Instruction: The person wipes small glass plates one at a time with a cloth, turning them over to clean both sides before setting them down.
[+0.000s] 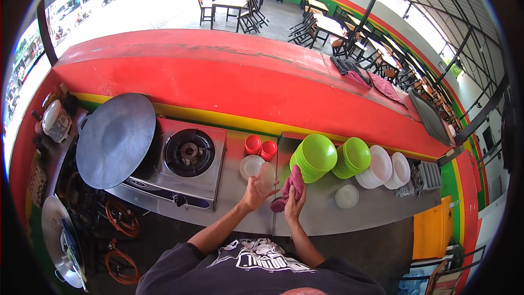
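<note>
My left hand (252,195) is wrapped around a clear bowl (267,179), holding it tilted above the steel counter. Close beside it, my right hand (295,205) grips a maroon cloth (296,180), part of which hangs toward the left. Behind the held bowl, other clear bowls (250,165) sit on the counter (234,210). Two red cups (252,144) stand just beyond them. Right of my hands rise two stacks of green bowls (317,154). A clear round dish (347,196) lies in front of these stacks.
To the left are a gas stove (189,153) and a large wok lying tilted (115,141). White plates (375,165) and a cutlery rack (429,175) stand at the right. A red wall (218,76) runs along the counter's back. Tables and chairs (327,24) fill the area beyond.
</note>
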Action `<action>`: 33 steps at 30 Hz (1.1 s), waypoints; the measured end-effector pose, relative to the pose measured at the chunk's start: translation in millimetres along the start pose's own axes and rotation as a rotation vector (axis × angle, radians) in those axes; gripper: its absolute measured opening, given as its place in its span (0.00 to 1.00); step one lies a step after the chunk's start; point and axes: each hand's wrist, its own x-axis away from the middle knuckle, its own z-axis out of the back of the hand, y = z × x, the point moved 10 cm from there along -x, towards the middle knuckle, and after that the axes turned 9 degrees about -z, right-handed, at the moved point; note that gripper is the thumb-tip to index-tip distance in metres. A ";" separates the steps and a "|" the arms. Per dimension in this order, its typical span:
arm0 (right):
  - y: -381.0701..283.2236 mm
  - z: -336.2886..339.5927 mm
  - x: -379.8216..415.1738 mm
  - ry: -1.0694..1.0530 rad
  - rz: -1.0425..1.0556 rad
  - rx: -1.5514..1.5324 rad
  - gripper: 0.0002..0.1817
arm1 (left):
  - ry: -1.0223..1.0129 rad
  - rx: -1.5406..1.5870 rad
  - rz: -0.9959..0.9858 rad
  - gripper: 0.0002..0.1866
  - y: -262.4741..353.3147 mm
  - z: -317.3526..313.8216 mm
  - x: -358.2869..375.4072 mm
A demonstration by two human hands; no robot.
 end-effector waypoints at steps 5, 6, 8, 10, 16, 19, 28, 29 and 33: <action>-47.7 -52.6 12.6 -0.077 0.491 0.446 0.25 | -0.080 -0.235 -0.040 0.36 -5.9 -56.0 15.6; -39.4 -54.9 12.0 -0.120 0.383 0.359 0.28 | -0.029 -0.239 -0.074 0.37 -3.4 -53.0 14.3; -36.6 -58.6 19.8 -0.138 0.427 0.379 0.29 | -0.021 -0.260 -0.074 0.37 -1.7 -52.9 15.3; -38.5 -62.0 29.5 -0.162 0.458 0.390 0.31 | 0.010 -0.233 -0.030 0.34 -3.8 -43.0 16.3; -60.9 -61.5 30.4 -0.108 0.567 0.587 0.28 | 0.037 -0.166 -0.077 0.29 2.6 -48.6 14.7; -71.0 -51.9 15.3 -0.063 0.567 0.573 0.26 | -0.008 -0.195 -0.079 0.31 10.9 -77.1 20.5; -58.6 -39.4 29.3 0.030 0.418 0.389 0.23 | -0.013 -0.183 -0.292 0.32 36.7 -99.6 38.4; -59.2 -43.8 40.3 0.038 0.472 0.418 0.23 | -0.016 -0.162 -0.256 0.32 34.4 -96.8 38.0; -60.2 -59.2 66.3 -0.007 0.665 0.591 0.29 | 0.060 -0.198 -0.134 0.30 24.3 -58.8 35.1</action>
